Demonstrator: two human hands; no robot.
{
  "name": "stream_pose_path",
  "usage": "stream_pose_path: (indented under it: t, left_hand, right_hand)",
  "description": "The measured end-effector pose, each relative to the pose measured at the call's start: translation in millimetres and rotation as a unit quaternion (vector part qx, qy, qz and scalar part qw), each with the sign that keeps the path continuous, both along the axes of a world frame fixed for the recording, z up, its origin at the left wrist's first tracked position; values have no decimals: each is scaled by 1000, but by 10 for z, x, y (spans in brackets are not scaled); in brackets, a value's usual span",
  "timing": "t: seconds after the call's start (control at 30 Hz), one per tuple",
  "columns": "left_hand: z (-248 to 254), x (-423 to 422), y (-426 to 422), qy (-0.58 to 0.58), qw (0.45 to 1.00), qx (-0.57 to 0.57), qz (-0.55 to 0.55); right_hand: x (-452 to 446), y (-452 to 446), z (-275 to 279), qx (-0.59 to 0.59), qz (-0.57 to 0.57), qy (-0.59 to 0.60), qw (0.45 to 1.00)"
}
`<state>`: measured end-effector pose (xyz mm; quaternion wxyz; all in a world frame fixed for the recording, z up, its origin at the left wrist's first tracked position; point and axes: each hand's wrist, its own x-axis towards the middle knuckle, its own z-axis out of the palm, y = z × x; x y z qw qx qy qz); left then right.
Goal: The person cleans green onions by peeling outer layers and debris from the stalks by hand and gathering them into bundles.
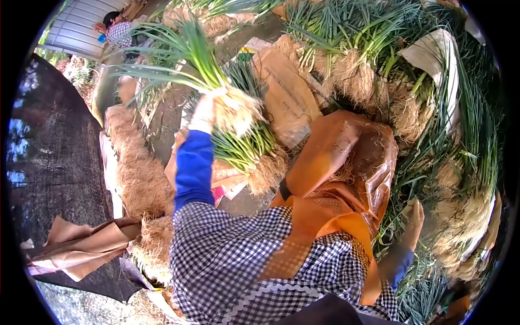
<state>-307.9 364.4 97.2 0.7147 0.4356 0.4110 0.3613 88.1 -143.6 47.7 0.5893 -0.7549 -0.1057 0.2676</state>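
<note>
My left hand [202,112], at the end of a blue sleeve, is closed around a bunch of green onions [238,105]. Its leaves point up and away, and its pale roots hang to the right. Just below it, another bunch of green onions [244,149] lies on the ground with its roots towards me. Out to the right, my right hand [415,223] holds nothing that I can see. Its fingers are stretched out, seen from the side, beside a heap of green onions [449,206].
An orange waterproof apron [346,157] covers my legs. Piled green onions [357,59] line the far side and the right. A printed brown sack [287,95] lies ahead. To the left stand a long row of roots [132,162] and dark netting [59,146]. A person [118,35] bends at the far left.
</note>
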Motion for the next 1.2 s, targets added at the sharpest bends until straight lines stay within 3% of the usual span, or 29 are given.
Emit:
stream_pose_path:
  t: [0.1,0.17,0.23,0.3,0.43,0.47,0.5,0.53,0.57,0.6,0.63,0.67,0.7,0.77,0.8,0.83,0.9,0.97,1.0,1.03,1.1,1.13,1.2]
  left_hand:
    - [-1443,-21,-195,55,993,-100,-12]
    - [-2050,28,-485,123,978,-128,-106]
    - [-3226,-58,-704,131,958,-238,-91]
    - [-3791,-70,-894,102,937,-315,-115]
    - [-3387,150,-1187,95,934,-328,-108]
    - [-3325,262,-1236,93,934,-328,-106]
    - [-3240,251,-1289,96,935,-327,-95]
    - [-3125,285,-1319,98,936,-326,-85]
    - [-3013,290,-1360,102,937,-327,-71]
    - [-2884,297,-1390,108,938,-326,-55]
    - [-2701,321,-1433,131,939,-316,-33]
    - [-2450,361,-1487,164,940,-299,-16]
    - [-2323,362,-1548,285,938,-183,72]
    - [-2595,119,-1342,344,935,-73,39]
    - [-2727,56,-1247,355,934,29,32]
    - [-2778,-82,-1219,368,920,130,24]
    - [-2475,35,-1196,373,920,121,6]
    - [-2276,340,-1174,297,934,194,37]
    - [-2011,539,-1243,274,943,191,-2]
    - [-1631,841,-1360,247,949,191,-39]
    - [-948,1478,-1696,116,976,180,-30]
    - [-624,1750,-1877,97,979,165,-77]
    - [-180,2250,-2234,50,971,141,-189]
  right_hand:
    - [33,-217,-49,-47,1,-3,999]
    - [48,-354,-158,-78,15,41,996]
    - [-29,-436,-187,-133,8,52,990]
    - [-16,-470,-81,-158,18,101,982]
    - [225,-648,-164,-200,63,8,978]
    - [261,-417,152,-255,39,-9,966]
    - [442,-548,-186,-157,60,-51,984]
    - [462,-383,184,-229,76,-165,956]
    - [533,-269,465,-294,34,-167,941]
    - [694,-319,390,-224,-24,-296,928]
    - [896,-360,441,-251,-75,-282,923]
    - [1288,-512,84,-204,-133,-312,918]
    - [1545,-553,111,-338,-78,-317,883]
    - [1630,-287,652,-325,-195,-374,846]
    - [2061,-442,340,-335,-131,-520,775]
    - [2155,-322,430,-302,-132,-564,757]
    - [2443,-174,490,-374,-101,-627,676]
    - [2751,-108,458,-537,-79,-520,660]
    - [2824,-57,557,-564,-18,-414,715]
    - [3009,14,441,-575,1,-382,723]
    - [2506,290,722,-472,58,-399,784]
    - [2067,450,1059,-411,87,-269,867]
    - [1550,402,803,-247,134,-253,926]
